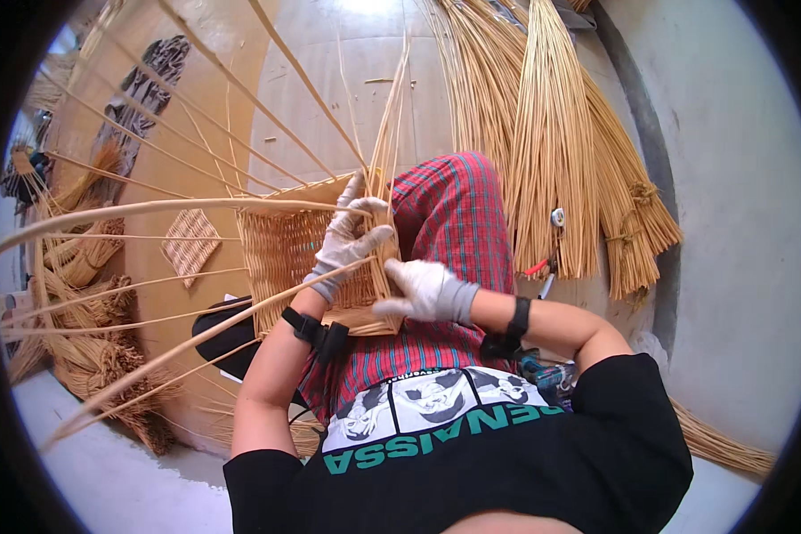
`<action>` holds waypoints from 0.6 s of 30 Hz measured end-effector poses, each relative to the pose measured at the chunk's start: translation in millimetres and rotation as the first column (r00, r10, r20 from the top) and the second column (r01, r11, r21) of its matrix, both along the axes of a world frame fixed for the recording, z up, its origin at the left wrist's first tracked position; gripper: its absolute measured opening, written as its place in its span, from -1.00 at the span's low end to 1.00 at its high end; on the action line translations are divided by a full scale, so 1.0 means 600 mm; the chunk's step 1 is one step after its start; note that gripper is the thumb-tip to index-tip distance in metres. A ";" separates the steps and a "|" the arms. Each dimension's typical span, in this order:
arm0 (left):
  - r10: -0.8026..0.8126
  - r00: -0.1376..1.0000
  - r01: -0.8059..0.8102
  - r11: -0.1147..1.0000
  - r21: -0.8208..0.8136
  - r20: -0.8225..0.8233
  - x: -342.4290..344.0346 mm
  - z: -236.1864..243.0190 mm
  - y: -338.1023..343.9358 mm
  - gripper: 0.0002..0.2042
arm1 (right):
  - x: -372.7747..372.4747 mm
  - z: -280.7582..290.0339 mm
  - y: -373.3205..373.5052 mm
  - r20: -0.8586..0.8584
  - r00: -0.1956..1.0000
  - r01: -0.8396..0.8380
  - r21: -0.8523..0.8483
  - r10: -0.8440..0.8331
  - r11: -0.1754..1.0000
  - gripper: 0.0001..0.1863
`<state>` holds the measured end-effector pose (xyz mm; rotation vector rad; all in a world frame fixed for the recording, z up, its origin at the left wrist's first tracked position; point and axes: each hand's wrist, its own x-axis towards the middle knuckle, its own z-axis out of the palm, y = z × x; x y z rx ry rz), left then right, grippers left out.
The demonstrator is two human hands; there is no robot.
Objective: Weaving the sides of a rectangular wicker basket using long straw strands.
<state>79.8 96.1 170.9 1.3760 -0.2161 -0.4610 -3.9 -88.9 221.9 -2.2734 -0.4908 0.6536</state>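
Observation:
A square-walled wicker basket (276,236) lies tilted across my lap, its opening toward me. Long bare willow rods (151,212) stick out from its rim to the left and upward. My left hand (347,233), in a pale glove, reaches over the opening and grips the basket's right edge, its fingers partly spread along the rods there. Beside it, my gloved right hand (429,290) rests against the same edge from the right, thumb above and fingers below on the woven border. Some fingertips are hidden by the rods.
Large bundles of willow rods (543,133) lie on the floor at far right, with a tape measure (557,217) and red-handled pliers (538,267). More bundles (98,307) line the left side. A small woven square (191,242) lies on the floor left of the basket.

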 end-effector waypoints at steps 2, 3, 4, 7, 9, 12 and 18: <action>0.060 0.972 -0.085 0.991 0.100 0.227 0.017 -0.057 0.002 -0.49 | 0.056 0.038 -0.020 0.102 0.988 -0.096 -0.163 0.113 0.982 -0.55; 0.019 0.979 -0.006 0.998 -0.064 0.204 0.022 -0.061 0.002 -0.42 | 0.078 0.082 -0.017 0.335 0.942 -0.026 -0.023 0.032 0.999 -0.58; -0.026 0.983 0.068 0.972 -0.223 0.183 0.021 -0.057 0.007 -0.35 | 0.090 0.122 -0.006 0.529 0.845 0.006 0.137 -0.079 0.990 -0.59; -0.105 0.947 -0.075 0.847 -0.526 -0.305 0.031 -0.072 0.011 -0.27 | 0.093 0.136 0.040 0.585 0.807 -0.284 0.253 0.087 0.925 -0.68; 0.038 0.999 -0.042 0.986 -0.159 -0.028 0.022 -0.071 0.018 -0.46 | 0.117 0.098 0.018 0.346 0.914 0.025 0.471 -0.211 0.882 -0.75; 0.120 0.973 -0.125 0.992 0.015 0.196 0.016 -0.048 -0.004 -0.69 | 0.131 -0.001 -0.037 -0.514 0.639 0.726 0.649 -0.572 0.228 -0.75; 0.136 0.989 -0.117 0.958 -0.262 0.056 0.013 -0.055 -0.006 -0.47 | 0.149 0.081 0.065 -0.109 0.910 0.376 0.621 -0.399 0.687 -0.17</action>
